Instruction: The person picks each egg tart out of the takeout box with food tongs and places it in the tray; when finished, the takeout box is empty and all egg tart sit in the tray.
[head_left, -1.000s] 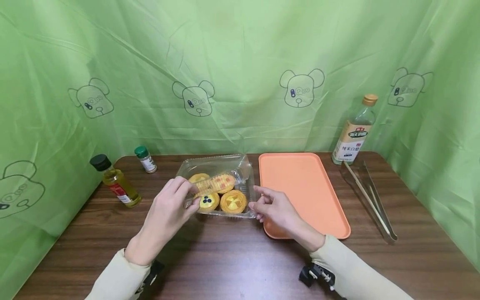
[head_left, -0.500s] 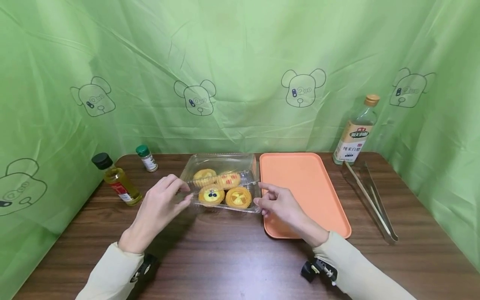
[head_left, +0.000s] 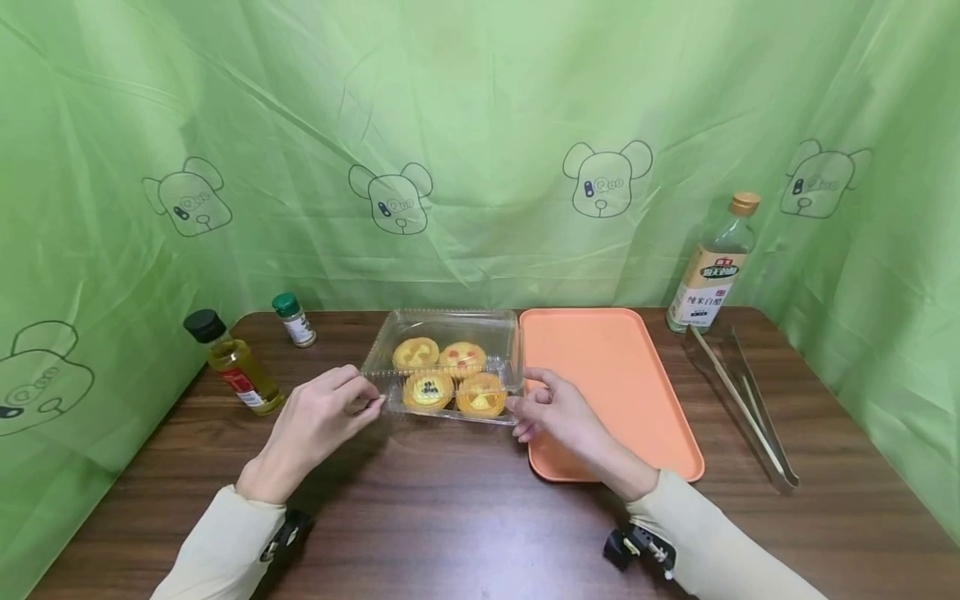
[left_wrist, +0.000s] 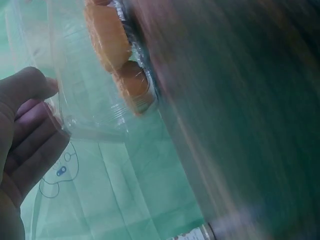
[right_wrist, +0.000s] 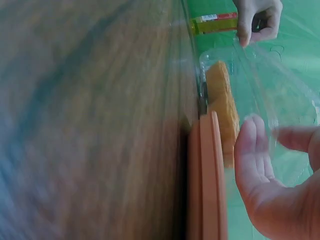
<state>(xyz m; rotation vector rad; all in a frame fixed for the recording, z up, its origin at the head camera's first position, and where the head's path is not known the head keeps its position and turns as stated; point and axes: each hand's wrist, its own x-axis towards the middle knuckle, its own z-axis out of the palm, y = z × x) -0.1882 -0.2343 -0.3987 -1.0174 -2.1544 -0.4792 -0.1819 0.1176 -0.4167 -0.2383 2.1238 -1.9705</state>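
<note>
Left sleeve (head_left: 213, 546) and right sleeve (head_left: 716, 537), both plain cream and reaching the wrist; left mount (head_left: 288, 532) small and black; right mount (head_left: 619, 547) black and blocky with silvery fittings.

Left of the left fingers (head_left: 365, 398) stands an oil bottle (head_left: 245, 367) with a black cap; farther off on that side, a small jar (head_left: 296, 321) with a green lid. Well to the right of the right fingers (head_left: 534, 403) lie tongs (head_left: 736, 394), a clear bottle (head_left: 707, 279) with an orange cap beyond them. Past all fingers hangs a green curtain (head_left: 480, 83); below is the dark wooden table (head_left: 450, 517).
</note>
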